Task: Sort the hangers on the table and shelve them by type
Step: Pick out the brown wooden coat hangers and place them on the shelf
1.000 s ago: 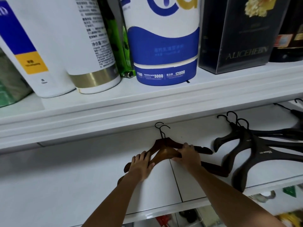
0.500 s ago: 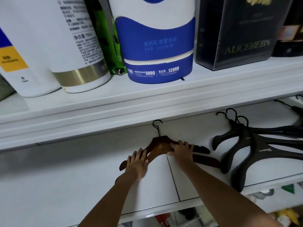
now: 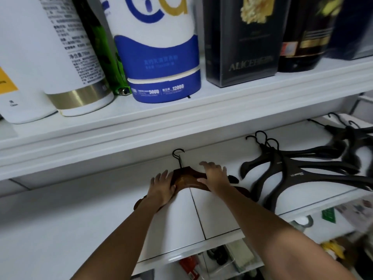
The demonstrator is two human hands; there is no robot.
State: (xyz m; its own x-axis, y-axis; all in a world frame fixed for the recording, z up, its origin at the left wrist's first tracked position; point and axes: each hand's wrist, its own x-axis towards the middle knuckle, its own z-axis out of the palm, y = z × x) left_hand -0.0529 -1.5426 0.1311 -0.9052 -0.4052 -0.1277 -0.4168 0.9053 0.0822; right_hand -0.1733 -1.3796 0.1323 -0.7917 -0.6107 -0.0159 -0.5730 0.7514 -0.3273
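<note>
Brown wooden hangers (image 3: 184, 178) lie flat on the lower white shelf (image 3: 80, 219), hooks toward the back. Left hand (image 3: 161, 187) rests on their left arm and right hand (image 3: 217, 176) on the right. Grip of both is apart, fingers straight and spread, not curled round the wood. Black hangers (image 3: 292, 172) are piled just to the right.

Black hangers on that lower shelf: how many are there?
5 by their hooks: three black hangers piled right of the right hand, two more at the far right of the shelf, partly cut off. Others may be hidden.
</note>
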